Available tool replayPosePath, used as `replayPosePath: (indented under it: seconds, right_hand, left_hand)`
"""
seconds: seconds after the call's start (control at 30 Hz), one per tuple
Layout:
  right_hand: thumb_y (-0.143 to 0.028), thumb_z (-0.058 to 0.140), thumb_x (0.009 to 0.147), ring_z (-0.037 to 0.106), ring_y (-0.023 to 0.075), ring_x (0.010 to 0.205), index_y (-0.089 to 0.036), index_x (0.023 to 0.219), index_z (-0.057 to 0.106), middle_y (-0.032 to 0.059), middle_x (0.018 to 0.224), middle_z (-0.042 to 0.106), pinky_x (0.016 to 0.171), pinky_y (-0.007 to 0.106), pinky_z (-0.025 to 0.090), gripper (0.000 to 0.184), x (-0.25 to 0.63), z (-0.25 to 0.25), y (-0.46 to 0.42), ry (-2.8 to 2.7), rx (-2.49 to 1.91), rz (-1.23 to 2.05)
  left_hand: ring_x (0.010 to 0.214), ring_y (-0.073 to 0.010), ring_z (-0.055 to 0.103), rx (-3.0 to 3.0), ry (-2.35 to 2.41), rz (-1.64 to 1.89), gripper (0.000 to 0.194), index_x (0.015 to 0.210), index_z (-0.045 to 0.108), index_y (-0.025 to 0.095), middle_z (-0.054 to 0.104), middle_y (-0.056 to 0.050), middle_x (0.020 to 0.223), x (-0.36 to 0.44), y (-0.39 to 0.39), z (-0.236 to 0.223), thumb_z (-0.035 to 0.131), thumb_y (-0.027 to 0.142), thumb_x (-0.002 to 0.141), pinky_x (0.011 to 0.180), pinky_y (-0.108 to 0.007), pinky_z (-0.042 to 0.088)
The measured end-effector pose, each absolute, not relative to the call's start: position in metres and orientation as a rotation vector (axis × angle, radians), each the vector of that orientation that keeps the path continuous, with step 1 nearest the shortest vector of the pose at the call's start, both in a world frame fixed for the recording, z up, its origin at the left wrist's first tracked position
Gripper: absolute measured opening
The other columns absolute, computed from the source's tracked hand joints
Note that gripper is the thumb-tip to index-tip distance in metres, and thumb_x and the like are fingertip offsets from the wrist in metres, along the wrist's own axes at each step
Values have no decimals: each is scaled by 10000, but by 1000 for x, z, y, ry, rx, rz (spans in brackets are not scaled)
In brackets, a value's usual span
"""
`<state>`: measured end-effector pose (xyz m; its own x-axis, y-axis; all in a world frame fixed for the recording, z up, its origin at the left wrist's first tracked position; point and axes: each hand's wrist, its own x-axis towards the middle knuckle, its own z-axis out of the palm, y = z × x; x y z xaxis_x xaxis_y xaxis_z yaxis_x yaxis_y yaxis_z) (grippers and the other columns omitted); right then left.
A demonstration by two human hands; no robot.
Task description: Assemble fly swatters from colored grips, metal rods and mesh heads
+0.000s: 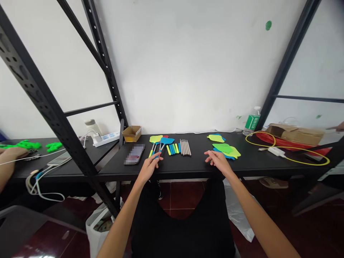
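Observation:
My left hand (150,167) is over the handles of several small swatters, fingers apart, fingertips at the handle of a blue swatter (167,141); whether they touch it is hard to see. Beside that one lie a yellow-green swatter (155,138) and a partly hidden red one (165,136). To their right are a row of short blue and yellow-green handle sleeves (173,148) and a row of metal rods (185,147). My right hand (218,161) hovers at the table edge, fingers spread, holding nothing. It is nearest a pile of green, yellow-green and blue swatter heads (225,148).
More flat heads (216,138) lie farther back. A phone (134,154) and a small cardboard box (132,134) stand left; a bottle (252,121) and yellow cable (303,160) right. Black shelf posts (51,96) flank the table (199,165). Another person's hand (12,154) is far left.

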<state>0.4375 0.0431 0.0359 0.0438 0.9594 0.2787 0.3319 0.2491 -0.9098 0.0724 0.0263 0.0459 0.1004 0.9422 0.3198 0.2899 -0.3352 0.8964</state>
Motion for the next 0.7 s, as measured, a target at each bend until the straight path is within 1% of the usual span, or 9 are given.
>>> replayPosePath:
  seconds: [0.1, 0.17, 0.37, 0.43, 0.57, 0.63, 0.7]
  right_hand:
    - [-598, 484, 865, 514, 128, 494, -135, 1003, 713, 76, 702, 706, 467, 243, 382, 535, 437, 35, 43, -1496, -1276, 761]
    - [-600, 485, 860, 516, 131, 495, -134, 995, 714, 77, 695, 705, 466, 244, 382, 537, 437, 35, 43, -1496, -1275, 760]
    - [-589, 473, 875, 518, 130, 504, -140, 999, 715, 73, 706, 707, 476, 238, 381, 524, 437, 35, 43, -1501, -1289, 748]
    - [-582, 473, 882, 518, 129, 506, -144, 998, 714, 70, 708, 708, 481, 238, 381, 513, 437, 35, 43, -1506, -1292, 749]
    - [-565, 470, 899, 519, 127, 513, -151, 999, 714, 64, 711, 709, 501, 243, 388, 491, 438, 34, 44, -1524, -1296, 747]
    - [-557, 466, 906, 518, 126, 513, -153, 997, 715, 60, 709, 708, 514, 245, 396, 482, 439, 33, 44, -1534, -1295, 736]
    - [-551, 465, 910, 516, 126, 512, -155, 997, 715, 58, 707, 708, 523, 247, 403, 477, 439, 32, 44, -1543, -1291, 724]
  left_hand:
    - [567, -92, 459, 1646, 1176, 1303, 585, 1380, 540, 148, 679, -129, 1145, 71, 29, 43, 457, 466, 895, 487, -234, 314]
    - [550, -80, 444, 1664, 1186, 1331, 602, 1402, 516, 149, 674, -134, 1152, 70, 32, 40, 470, 480, 902, 490, -233, 321]
    - [531, -94, 443, 1754, 1299, 1399, 619, 1389, 530, 142, 692, -80, 912, 68, 36, 35, 492, 517, 898, 509, -232, 352]
    - [523, -101, 448, 1774, 1378, 1411, 588, 1345, 574, 149, 672, -51, 832, 67, 36, 35, 508, 512, 887, 523, -236, 368]
    - [588, -150, 534, 1850, 1555, 1422, 462, 1179, 694, 171, 603, -7, 660, 68, 34, 38, 550, 465, 853, 593, -250, 416]
    - [606, -165, 560, 1863, 1596, 1400, 409, 1110, 729, 184, 605, -8, 644, 69, 33, 39, 540, 437, 849, 605, -254, 421]
    - [575, -160, 551, 1837, 1606, 1368, 402, 1092, 735, 181, 612, -12, 652, 71, 33, 40, 508, 417, 859, 578, -252, 412]
